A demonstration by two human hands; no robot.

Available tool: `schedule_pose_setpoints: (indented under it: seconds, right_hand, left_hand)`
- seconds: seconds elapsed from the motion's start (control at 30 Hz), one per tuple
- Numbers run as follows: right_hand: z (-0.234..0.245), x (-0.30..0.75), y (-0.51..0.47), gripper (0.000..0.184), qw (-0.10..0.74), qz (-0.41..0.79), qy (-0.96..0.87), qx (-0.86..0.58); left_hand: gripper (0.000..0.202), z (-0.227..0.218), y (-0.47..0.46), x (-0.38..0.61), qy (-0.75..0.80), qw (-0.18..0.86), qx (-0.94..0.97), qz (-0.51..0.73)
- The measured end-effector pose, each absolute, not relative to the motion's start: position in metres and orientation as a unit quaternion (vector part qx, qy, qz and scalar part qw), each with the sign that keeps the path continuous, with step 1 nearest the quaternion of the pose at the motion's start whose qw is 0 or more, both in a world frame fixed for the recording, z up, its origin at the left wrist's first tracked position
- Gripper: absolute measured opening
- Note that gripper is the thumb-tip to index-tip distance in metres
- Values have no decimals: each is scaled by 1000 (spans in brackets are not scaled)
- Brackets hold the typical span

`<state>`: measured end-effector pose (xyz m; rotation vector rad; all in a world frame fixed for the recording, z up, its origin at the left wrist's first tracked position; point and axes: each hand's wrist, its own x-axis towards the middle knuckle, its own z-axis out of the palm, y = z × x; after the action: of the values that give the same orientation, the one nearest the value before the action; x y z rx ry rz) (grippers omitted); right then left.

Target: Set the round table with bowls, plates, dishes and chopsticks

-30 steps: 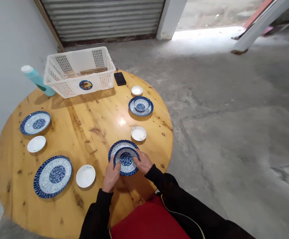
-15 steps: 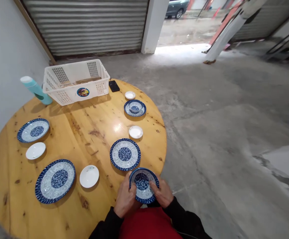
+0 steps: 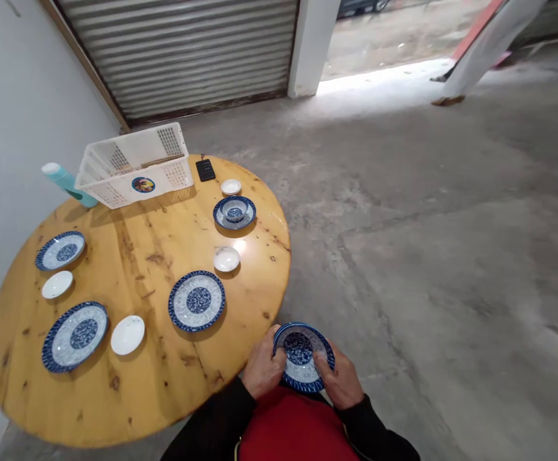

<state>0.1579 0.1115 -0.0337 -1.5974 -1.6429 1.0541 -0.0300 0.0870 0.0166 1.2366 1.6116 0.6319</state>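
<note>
Between my left hand point(image 3: 264, 365) and my right hand point(image 3: 340, 376) is a blue-and-white bowl point(image 3: 302, 371), with my thumbs over its rim and my fingers hidden beneath. Its edge looks doubled, but I cannot tell whether several are stacked. I hold it in front of my red apron, just off the near right edge of the round wooden table point(image 3: 158, 378). The nearest piece on the table is a blue-rimmed plate point(image 3: 196, 301). Behind that plate sits a small white dish point(image 3: 227, 259). Farther back, a clear-looking bowl point(image 3: 234, 209) rests on another blue-rimmed plate point(image 3: 235, 224).
Left on the table are two more blue-rimmed plates, a white bowl point(image 3: 127, 335) and a white dish point(image 3: 57, 285). A white basket point(image 3: 134, 186), a turquoise bottle point(image 3: 70, 184) and a black phone-like object point(image 3: 205, 169) stand at the back. A person's legs point(image 3: 480, 64) show near the doorway.
My view has swung rightward, so the table sits farther left. My hands and the bowl have moved away from the nearest plate, beyond the table edge. The grip is unchanged.
</note>
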Motion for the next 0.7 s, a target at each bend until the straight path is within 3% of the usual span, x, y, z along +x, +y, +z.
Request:
schedule_pose_setpoints:
  seconds: [0.27, 0.47, 0.7]
  right_hand:
    - [-37, 242, 159, 57, 276, 430, -608, -608]
    - [-39, 235, 214, 49, 257, 449, -646, -561]
    - [-31, 211, 309, 46, 193, 433, -720, -507]
  left_hand:
    - [50, 21, 128, 53, 684, 475, 503, 232]
    - [49, 19, 161, 55, 729, 448, 459, 237]
    - [49, 7, 229, 38, 740, 432, 392, 334]
